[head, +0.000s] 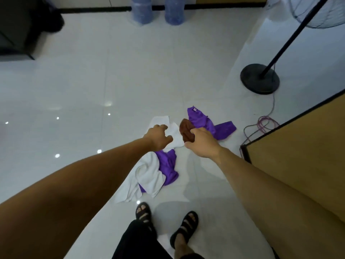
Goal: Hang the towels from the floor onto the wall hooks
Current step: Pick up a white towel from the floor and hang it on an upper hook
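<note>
Gripping crumpled brown towel (186, 132), right hand (201, 144)

Floor (78, 86): glossy pale tiles
Towels: white towels (143, 180), 2 purple towels (209, 124), crumpled mid-floor
Right: fan base (259, 79), looped cable (261, 124)
Far: 2 water jugs (141, 12)

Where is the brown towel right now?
In the head view, the brown towel is just right of centre, gripped by the right hand. It sits between a white towel on its left and a purple towel on its right.
</note>
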{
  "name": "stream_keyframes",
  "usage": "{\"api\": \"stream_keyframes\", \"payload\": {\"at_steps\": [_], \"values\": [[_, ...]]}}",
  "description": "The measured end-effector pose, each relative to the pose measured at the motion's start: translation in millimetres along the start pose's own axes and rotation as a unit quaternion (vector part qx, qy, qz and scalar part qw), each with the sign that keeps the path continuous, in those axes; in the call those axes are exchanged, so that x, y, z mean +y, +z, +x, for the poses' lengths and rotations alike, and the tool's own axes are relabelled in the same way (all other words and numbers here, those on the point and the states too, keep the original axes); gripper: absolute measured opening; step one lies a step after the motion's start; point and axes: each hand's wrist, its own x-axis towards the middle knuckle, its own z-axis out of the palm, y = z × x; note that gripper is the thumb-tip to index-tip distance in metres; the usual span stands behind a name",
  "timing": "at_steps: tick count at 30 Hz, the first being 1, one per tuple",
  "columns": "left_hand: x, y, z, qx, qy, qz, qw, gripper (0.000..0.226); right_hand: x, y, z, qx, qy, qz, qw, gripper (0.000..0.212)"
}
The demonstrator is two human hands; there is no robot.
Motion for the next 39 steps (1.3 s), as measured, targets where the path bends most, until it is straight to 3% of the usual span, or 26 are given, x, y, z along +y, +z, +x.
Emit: {"api": "stream_keyframes", "payload": {"at_steps": [4, 13, 18, 29, 32, 34, 39], "values": [[-63, 13, 17, -0.021, -0.062, -0.014, 0.998, 0.063, -17, 44, 39, -0.061, 0.005, -0.016, 0.998, 0.071], [-195, 54, 83, -0.057, -0.117, -0.053, 0.99, 0.061, -55, 174, 137, -0.138, 0.006, -0.016, 0.99, 0.057], [-275, 127, 143, -0.066, -0.164, -0.087, 0.98, 0.059, -44, 288, 214, -0.201, -0.005, -0.013, 0.979, 0.054], [-425, 310, 257, -0.051, -0.217, -0.123, 0.967, 0.059, 15, 524, 366, -0.218, 0.021, -0.014, 0.976, 0.06], [-448, 335, 267, -0.045, -0.223, -0.131, 0.965, 0.059, 26, 567, 383, -0.221, 0.071, 0.021, 0.972, 0.067], [-459, 345, 269, -0.043, -0.228, -0.138, 0.963, 0.059, 28, 587, 389, -0.219, 0.106, 0.045, 0.969, 0.059], [-457, 338, 256, -0.039, -0.231, -0.141, 0.962, 0.062, 26, 574, 374, -0.167, 0.084, 0.063, 0.98, 0.021]]}}
